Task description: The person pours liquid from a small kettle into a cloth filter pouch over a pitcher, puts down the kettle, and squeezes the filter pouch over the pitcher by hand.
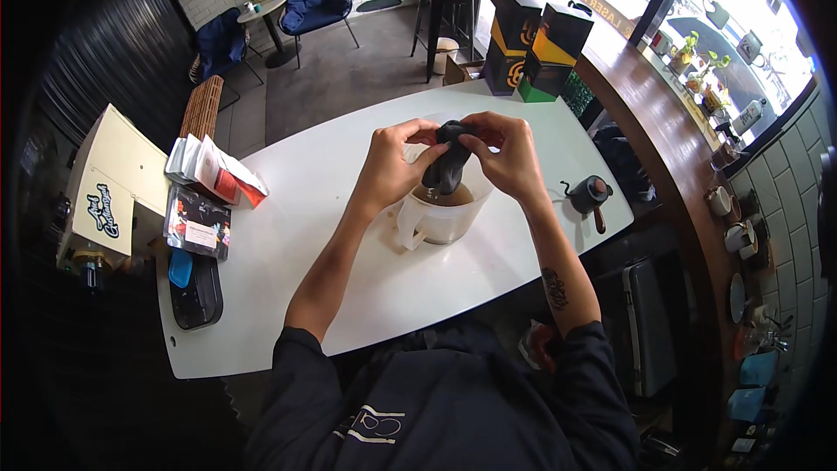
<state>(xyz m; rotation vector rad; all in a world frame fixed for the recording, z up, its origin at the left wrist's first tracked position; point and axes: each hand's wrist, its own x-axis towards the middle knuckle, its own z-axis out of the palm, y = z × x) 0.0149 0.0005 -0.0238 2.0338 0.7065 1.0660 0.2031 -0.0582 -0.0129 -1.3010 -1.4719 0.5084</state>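
Both hands are raised over a translucent white plastic pitcher on the table. A dark, limp cloth hangs between them into the pitcher's mouth, gathered at its top. My left hand pinches the cloth from the left with thumb and fingers. On the other side, my right hand grips its upper edge. Brownish liquid shows inside the pitcher, below the cloth. The pitcher's handle points toward me on the left. Whether the cloth holds anything cannot be seen.
A small black kettle with a wooden handle stands on the white table at right. White packets, a printed box and a black tray line the left end. Two black boxes stand beyond the far edge.
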